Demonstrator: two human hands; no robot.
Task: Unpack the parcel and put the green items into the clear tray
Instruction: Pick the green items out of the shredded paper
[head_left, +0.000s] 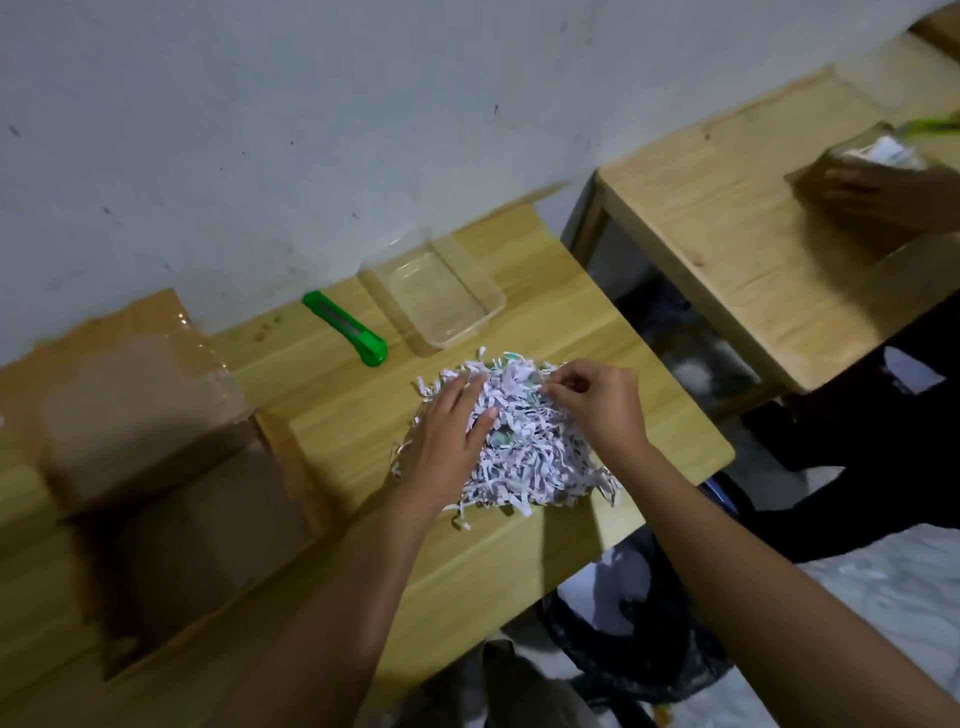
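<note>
A heap of white shredded paper (524, 441) lies on the wooden table (467, 561), with small greenish bits showing inside it. My left hand (447, 441) rests flat on the heap's left side, fingers spread. My right hand (597, 400) is on the heap's right top, fingertips pinching strands of paper. The clear tray (483, 286) sits behind the heap near the wall and holds nothing. The opened cardboard parcel (156, 452) stands at the left, its flaps up.
A green utility knife (345, 327) lies between the parcel and the tray. Another person's hand (878, 192) holds a box on a second table (727, 223) at the right. Dark bags sit on the floor below the table edge.
</note>
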